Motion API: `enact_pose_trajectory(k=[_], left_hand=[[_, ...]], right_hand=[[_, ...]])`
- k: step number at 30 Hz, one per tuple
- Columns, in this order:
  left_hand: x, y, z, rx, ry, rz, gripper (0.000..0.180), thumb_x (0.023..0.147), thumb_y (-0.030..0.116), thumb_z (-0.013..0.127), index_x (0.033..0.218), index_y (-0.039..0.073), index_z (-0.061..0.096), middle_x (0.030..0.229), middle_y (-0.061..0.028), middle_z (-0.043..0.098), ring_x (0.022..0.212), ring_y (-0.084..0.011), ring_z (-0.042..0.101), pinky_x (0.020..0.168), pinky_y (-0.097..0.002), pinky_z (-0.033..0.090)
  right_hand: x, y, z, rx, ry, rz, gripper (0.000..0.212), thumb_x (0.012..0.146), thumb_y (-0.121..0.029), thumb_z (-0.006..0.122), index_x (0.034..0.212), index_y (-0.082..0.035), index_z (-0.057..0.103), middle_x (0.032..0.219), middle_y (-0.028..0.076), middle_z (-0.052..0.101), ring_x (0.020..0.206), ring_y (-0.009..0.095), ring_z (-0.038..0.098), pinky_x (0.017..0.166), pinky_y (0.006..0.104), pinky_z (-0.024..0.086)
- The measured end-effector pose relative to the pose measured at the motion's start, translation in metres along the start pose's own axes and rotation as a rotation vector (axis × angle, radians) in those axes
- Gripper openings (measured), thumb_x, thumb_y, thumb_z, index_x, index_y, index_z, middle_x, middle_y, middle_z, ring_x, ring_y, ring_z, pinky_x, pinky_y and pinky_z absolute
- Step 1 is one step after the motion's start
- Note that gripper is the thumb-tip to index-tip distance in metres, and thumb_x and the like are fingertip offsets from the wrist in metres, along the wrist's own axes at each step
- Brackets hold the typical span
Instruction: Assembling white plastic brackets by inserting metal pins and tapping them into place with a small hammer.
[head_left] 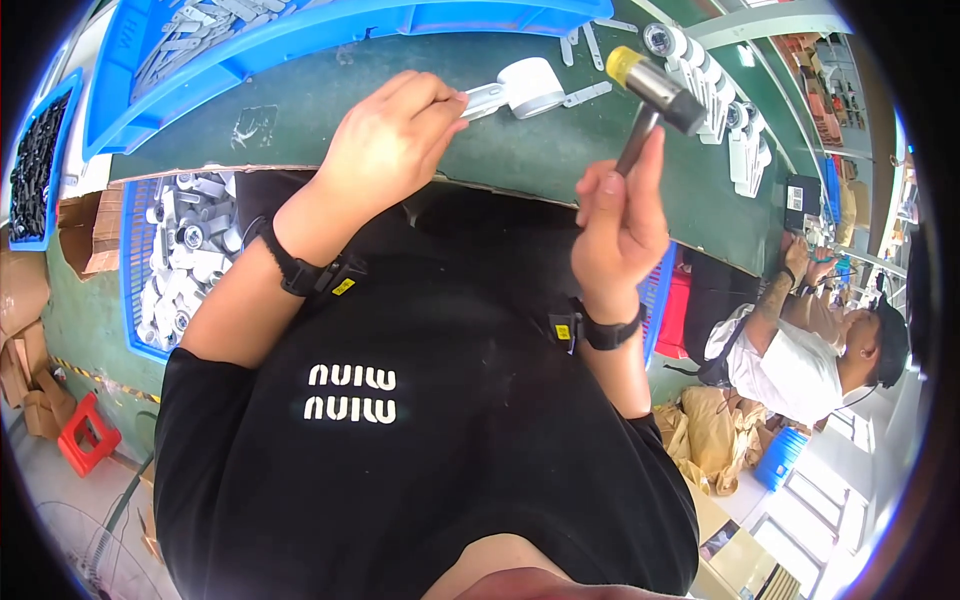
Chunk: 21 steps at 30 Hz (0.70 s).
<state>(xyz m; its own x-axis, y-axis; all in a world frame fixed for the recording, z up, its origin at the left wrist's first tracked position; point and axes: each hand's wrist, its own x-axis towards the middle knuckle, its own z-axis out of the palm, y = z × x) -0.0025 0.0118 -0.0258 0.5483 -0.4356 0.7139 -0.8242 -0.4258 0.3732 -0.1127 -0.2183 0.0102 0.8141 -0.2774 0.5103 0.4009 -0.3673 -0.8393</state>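
Over the green bench, my left hand is closed, its fingertips pinching the flat handle end of a white plastic part. That part has a thick round drum at its far end, which is at the bench top. To the right, my right hand is wrapped round the dark handle of a two-faced mallet. The mallet's head is raised above the bench, with one yellow face, a metal middle and a black face. Flat grey strips lie just beyond the drum.
A blue tray of grey strips spans the bench's far left. Several white assemblies stand in a row at the far right. Below the bench edge, a blue crate holds white parts. A co-worker sits farther right.
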Motion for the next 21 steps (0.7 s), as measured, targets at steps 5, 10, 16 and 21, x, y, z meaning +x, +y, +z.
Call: enact_pose_trajectory(k=[5, 10, 16, 21], left_hand=[[-0.003, -0.001, 0.005, -0.012, 0.027, -0.012, 0.017, 0.086, 0.005, 0.083, 0.101, 0.0, 0.076, 0.097, -0.0071, 0.064, 0.089, -0.0271, 0.068, 0.074, -0.0397, 0.06], [-0.002, 0.0, 0.007, -0.014, 0.038, -0.005, 0.017, 0.086, 0.004, 0.083, 0.101, 0.0, 0.076, 0.096, -0.0072, 0.063, 0.089, -0.0269, 0.068, 0.073, -0.0394, 0.06], [-0.005, 0.001, 0.004, -0.004, 0.0, -0.033, 0.022, 0.086, 0.001, 0.083, 0.107, -0.001, 0.075, 0.103, -0.0102, 0.069, 0.091, -0.0325, 0.07, 0.076, -0.0409, 0.06], [-0.005, 0.001, 0.006, -0.043, 0.014, -0.048, 0.023, 0.087, 0.001, 0.083, 0.108, -0.001, 0.076, 0.101, -0.0106, 0.069, 0.09, -0.0328, 0.07, 0.076, -0.0414, 0.059]], right_hand=[[0.008, 0.002, -0.001, -0.447, -0.421, 0.187, 0.054, 0.103, 0.008, 0.059, 0.156, -0.003, 0.06, 0.082, 0.01, 0.067, 0.069, 0.013, 0.057, 0.071, 0.0269, 0.052], [0.009, 0.007, 0.004, -0.355, -0.241, -0.064, 0.054, 0.102, 0.007, 0.06, 0.155, -0.002, 0.06, 0.083, 0.017, 0.066, 0.067, 0.016, 0.058, 0.069, 0.0288, 0.052], [0.014, -0.004, 0.007, -0.262, -0.215, 0.054, 0.054, 0.103, 0.006, 0.059, 0.155, -0.009, 0.062, 0.108, 0.022, 0.079, 0.07, 0.013, 0.061, 0.07, 0.0283, 0.053], [0.013, 0.019, 0.0, -0.513, -0.412, -0.185, 0.051, 0.103, 0.004, 0.061, 0.152, -0.011, 0.066, 0.093, 0.022, 0.073, 0.067, 0.013, 0.053, 0.069, 0.0284, 0.052]])
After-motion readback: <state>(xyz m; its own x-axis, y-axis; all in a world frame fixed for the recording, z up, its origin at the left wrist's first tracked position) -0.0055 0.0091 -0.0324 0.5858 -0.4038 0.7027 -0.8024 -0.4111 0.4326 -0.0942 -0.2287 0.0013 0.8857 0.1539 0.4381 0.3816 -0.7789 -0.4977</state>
